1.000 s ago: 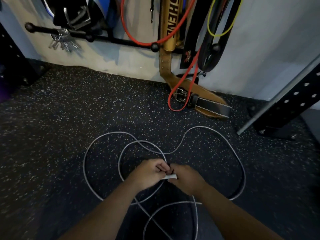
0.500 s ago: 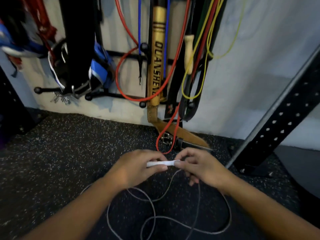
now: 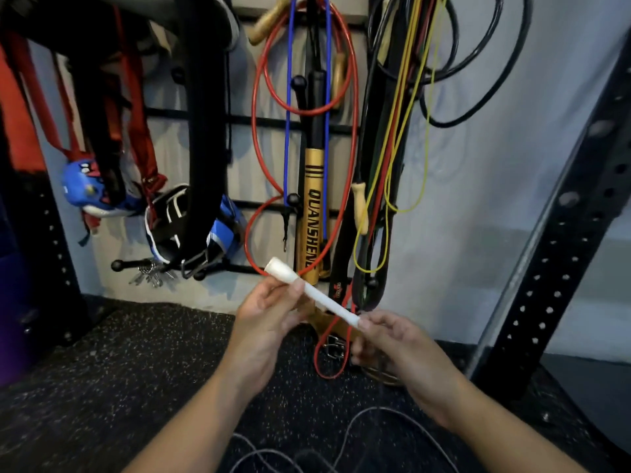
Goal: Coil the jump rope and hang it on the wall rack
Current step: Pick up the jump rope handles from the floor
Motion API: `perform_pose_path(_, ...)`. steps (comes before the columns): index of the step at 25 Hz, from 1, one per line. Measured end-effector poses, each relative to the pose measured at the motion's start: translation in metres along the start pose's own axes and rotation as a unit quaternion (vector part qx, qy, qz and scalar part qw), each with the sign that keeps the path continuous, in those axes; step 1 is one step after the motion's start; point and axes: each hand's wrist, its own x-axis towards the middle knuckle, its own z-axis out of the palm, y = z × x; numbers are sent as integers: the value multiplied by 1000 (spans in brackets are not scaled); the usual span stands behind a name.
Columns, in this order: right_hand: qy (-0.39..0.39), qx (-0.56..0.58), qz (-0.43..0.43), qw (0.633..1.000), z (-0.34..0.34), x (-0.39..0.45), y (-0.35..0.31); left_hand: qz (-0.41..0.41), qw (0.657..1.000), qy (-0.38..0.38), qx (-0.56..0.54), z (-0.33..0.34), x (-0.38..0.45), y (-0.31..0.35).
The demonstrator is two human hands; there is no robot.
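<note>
A white jump rope handle (image 3: 316,293) slants from upper left to lower right in front of me. My left hand (image 3: 264,319) pinches its upper part between thumb and fingers. My right hand (image 3: 392,339) grips its lower end. The thin grey jump rope cord (image 3: 345,435) lies in loose loops on the floor below my hands. The black wall rack (image 3: 293,199) with ball-tipped pegs is on the wall straight ahead, crowded with hanging gear.
On the rack hang a red rope (image 3: 259,107), a blue cord (image 3: 288,131), a gold and black bat (image 3: 312,213), yellow and black bands (image 3: 389,206), belts, blue gloves (image 3: 88,189) and keys (image 3: 152,274). A black perforated upright (image 3: 560,254) stands at right. Speckled rubber floor (image 3: 119,370) lies below.
My hands rose from the floor with the white handle, now held slanted and extended between them. My view tilted up, showing more of the rack and less of the cord.
</note>
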Motion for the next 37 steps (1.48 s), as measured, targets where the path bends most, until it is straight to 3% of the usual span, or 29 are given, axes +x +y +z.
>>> perform_pose_path(5, -30, -24, 8, 999, 26, -3, 2, 20, 1000, 3, 11, 7, 1, 14)
perform_pose_path(9, 4, -71, -50, 996, 14, 3, -11, 78, 997, 18, 22, 1, 11, 27)
perform_pose_path(13, 53, -77, -105, 990, -20, 9, -27, 65, 975, -31, 208, -7, 18, 26)
perform_pose_path(15, 55, -63, -122, 989, -28, 11, -30, 95, 917, -76, 379, -11, 23, 29)
perform_pose_path(18, 41, -53, -144, 987, -32, 13, -29, 207, 713, -190, 643, -5, 33, 26)
perform_pose_path(19, 39, -50, -151, 987, -32, 14, -28, 213, 675, -222, 671, -3, 35, 24)
perform_pose_path(20, 37, -47, -156, 986, -32, 15, -29, 205, 665, -243, 676, -1, 36, 21)
perform_pose_path(22, 38, -48, -165, 984, -33, 14, -32, 187, 697, -250, 645, 1, 36, 12)
perform_pose_path(24, 45, -70, -166, 983, -34, 12, -32, 131, 791, -203, 562, 0, 34, 4)
perform_pose_path(26, 54, -95, -152, 982, -35, 9, -29, 37, 901, -157, 402, 3, 33, 4)
perform_pose_path(28, 58, -96, -132, 985, -33, 6, -24, 1, 961, -132, 243, 13, 31, 6)
perform_pose_path(32, 43, -91, -97, 990, -12, 10, -13, -15, 993, -84, 84, 43, 15, 0)
perform_pose_path(37, 32, -14, -117, 993, 2, 14, -20, 11, 998, -35, 44, 52, 7, -6)
